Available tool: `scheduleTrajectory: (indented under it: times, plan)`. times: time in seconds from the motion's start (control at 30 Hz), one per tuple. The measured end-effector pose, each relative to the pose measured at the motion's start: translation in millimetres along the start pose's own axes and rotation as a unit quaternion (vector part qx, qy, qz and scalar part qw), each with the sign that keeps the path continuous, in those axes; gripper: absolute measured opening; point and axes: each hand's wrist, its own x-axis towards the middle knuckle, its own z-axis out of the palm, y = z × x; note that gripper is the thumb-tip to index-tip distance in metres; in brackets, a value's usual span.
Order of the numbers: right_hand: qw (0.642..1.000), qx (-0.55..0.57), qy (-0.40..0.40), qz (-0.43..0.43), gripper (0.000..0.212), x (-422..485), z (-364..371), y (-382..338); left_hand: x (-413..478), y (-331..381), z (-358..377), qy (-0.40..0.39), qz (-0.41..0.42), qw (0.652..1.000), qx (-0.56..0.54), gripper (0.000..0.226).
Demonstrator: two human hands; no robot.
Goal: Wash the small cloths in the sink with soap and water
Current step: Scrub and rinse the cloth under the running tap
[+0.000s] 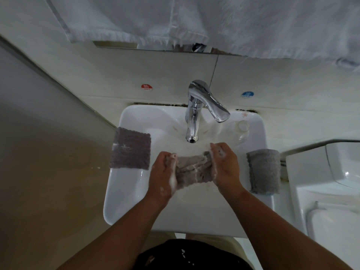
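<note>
Over the white sink (124, 193) a small grey soapy cloth (191, 170) is stretched between my two hands. My left hand (162, 172) grips its left end and my right hand (226, 164) grips its right end; both hands carry soap suds. A second grey-purple cloth (130, 151) lies flat over the sink's left rim. A third grey cloth (264, 170) hangs folded over the right rim. The chrome tap (192, 121) stands behind the hands, its lever (214, 106) turned to the right; no water stream shows.
White towels (194, 18) hang overhead at the back wall. Red hot and blue cold stickers (146, 87) sit on the tiles behind the tap. A white toilet cistern (327, 184) stands close on the right. A wall runs along the left.
</note>
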Motion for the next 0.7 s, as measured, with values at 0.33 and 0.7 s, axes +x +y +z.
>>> scheduleTrajectory:
  times: [0.33,0.7]
  plan:
    - [0.981,0.169,-0.057,0.081,0.026,-30.1,12.3,3.6,-12.3,-8.0,16.5,-0.036,-0.104,0.988,-0.105,0.007]
    - [0.999,0.034,0.009,0.007,0.024,-35.3,24.7,-12.2,-26.0,15.9,32.9,-0.063,0.021,0.997,-0.031,0.028]
